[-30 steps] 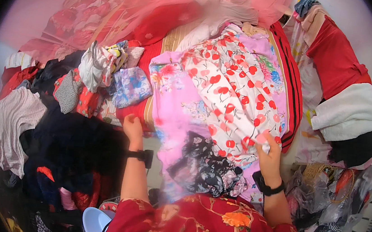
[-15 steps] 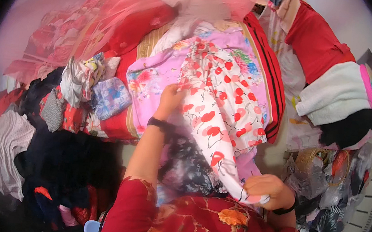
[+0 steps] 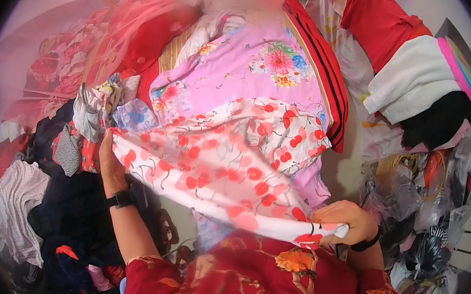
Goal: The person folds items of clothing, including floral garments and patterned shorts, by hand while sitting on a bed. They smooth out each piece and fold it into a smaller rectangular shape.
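A white cloth garment with red cherries [image 3: 204, 172] is stretched slantwise in front of me, its far part lying on the bed. My left hand [image 3: 109, 154] grips its left edge, with the fingertips partly hidden by the fabric. At the right, my right hand [image 3: 348, 221] is closed on the opposite end, and a white tip sticks out past the fist. Beneath and beyond it a pink-purple floral cloth [image 3: 238, 70] lies spread out. The cherry garment's exact kind cannot be made out.
Folded and crumpled clothes [image 3: 99, 101] sit left of the bed cloth, above a dark clothes heap [image 3: 68, 210]. On the right are a white towel [image 3: 412, 74], a red cloth [image 3: 376, 32] and clear plastic bags [image 3: 424, 207]. Pink netting [image 3: 140, 16] hangs at the far left.
My left hand has moved left and slightly down, pulling the cherry garment wide. Its upper part has slid toward me, baring more of the floral cloth. My right hand keeps its hold.
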`<state>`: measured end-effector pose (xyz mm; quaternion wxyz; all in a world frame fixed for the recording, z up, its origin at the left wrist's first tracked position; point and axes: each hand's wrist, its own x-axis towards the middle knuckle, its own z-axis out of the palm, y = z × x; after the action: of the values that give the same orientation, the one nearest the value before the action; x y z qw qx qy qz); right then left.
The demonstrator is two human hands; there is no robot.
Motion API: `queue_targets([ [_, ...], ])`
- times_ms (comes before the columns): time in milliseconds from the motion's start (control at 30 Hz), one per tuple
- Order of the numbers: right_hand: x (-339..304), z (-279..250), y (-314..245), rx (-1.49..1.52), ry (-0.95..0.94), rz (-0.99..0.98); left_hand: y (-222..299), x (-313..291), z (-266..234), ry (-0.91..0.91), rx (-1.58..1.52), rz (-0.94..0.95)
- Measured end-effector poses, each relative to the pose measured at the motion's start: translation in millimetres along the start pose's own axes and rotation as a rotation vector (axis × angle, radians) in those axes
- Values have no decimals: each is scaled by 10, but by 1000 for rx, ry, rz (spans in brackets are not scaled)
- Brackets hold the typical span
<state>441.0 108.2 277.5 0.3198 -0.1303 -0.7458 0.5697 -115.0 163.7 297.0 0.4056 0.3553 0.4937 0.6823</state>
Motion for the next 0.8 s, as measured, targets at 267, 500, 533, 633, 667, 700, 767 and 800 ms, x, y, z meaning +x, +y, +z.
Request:
queue_targets([
  [267, 233, 94, 653, 297, 589, 459, -375, -72, -376, 17, 152, -57],
  [500, 42, -349, 1666, -327, 995, 457, -742, 197, 231, 66, 253, -124],
  [533, 83, -375, 1692, -422, 1018, 487, -771, 271, 229, 73, 258, -122],
  [633, 71, -500, 1893, -666, 1022, 359, -927, 493, 355, -110, 527, -17],
  [667, 12, -556, 2000, -728, 1013, 312, -1043, 538, 516, -139, 465, -24],
  [700, 32, -569, 2073, -651, 983, 291, -1036, 593, 487, -167, 587, 21],
  [767, 87, -571, 2009, -455, 903, 416, -1108, 626, 646, -223, 722, -62],
  [800, 135, -560, 1956, -399, 867, 478, -1112, 705, 562, -298, 1046, 31],
])
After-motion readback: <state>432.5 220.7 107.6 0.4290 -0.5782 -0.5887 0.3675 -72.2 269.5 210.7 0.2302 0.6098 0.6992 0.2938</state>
